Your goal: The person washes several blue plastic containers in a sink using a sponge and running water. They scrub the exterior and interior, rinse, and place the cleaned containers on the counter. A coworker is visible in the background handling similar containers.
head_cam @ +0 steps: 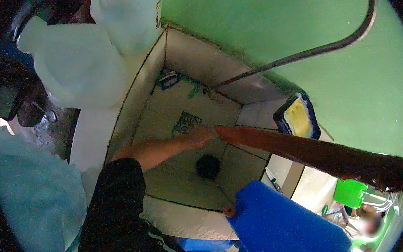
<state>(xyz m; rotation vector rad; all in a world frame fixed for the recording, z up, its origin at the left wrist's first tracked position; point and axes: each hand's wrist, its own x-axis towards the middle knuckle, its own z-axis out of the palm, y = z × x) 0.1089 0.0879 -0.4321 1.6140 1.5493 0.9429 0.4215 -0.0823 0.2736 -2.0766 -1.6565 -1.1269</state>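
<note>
My left arm comes out of a black sleeve and reaches over a tiled basin (179, 184). My left hand (202, 135) is above its floor, close to a square drain grate (187, 122). Its fingers are dim and blurred. From the right rim stretches a reddish-brown, tapering form that looks like my right forearm. Its tip, seemingly my right hand (222, 132), meets or nearly meets the left. Whether anything sits between them cannot be made out. A round black object or opening (208, 166) shows below the hands.
A dark hose (299, 55) runs down the green wall into the basin. A brush-like object (169, 81) lies in its far corner. Translucent jugs (82, 67) stand left. Along the right are a dark-rimmed yellow item (298, 117), a knife (274, 181) and a blue plastic panel (292, 236). A person sits or stands beyond.
</note>
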